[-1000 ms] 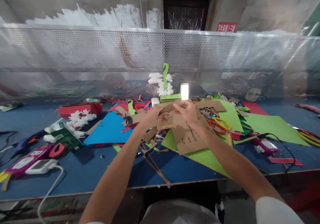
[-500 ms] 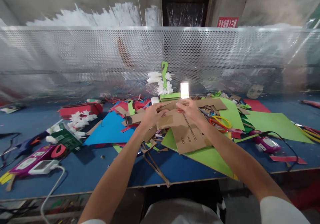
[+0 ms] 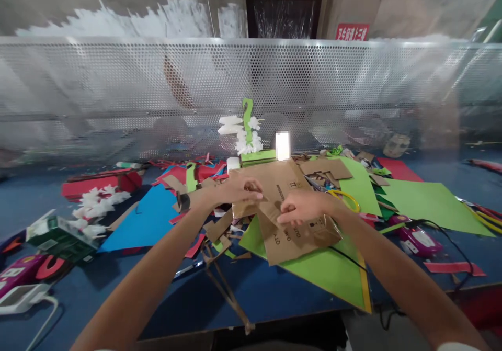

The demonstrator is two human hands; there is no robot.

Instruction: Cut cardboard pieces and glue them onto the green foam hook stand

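Observation:
A creased sheet of brown cardboard [image 3: 276, 176] with printed lettering lies spread in front of me, over a green board [image 3: 333, 272] with a yellow edge. Clear tape glints on the sheet. My left hand [image 3: 237, 190] is over the sheet's left side, its fingers bent and thumb and forefinger apart. Closer to the middle, my right hand [image 3: 301, 207] is closed above the printed part, fingertips pointing left. Whatever may be in its fingers is too small to make out. Cardboard scraps [image 3: 218, 226] lie below my left hand.
Left are a blue sheet [image 3: 143, 215], a green box [image 3: 63, 238] and a red piece with white flowers [image 3: 102, 183]. A green hook-shaped piece with white flowers [image 3: 248, 126] stands behind. Right are yellow-handled scissors [image 3: 347, 199] and a purple device [image 3: 419, 236]. A perforated metal screen [image 3: 129, 89] runs along the back.
The cardboard, folded up at its far side between both hands before, now lies spread flatter. My hands have come nearer to me, the right one now closed. The view has shifted slightly right.

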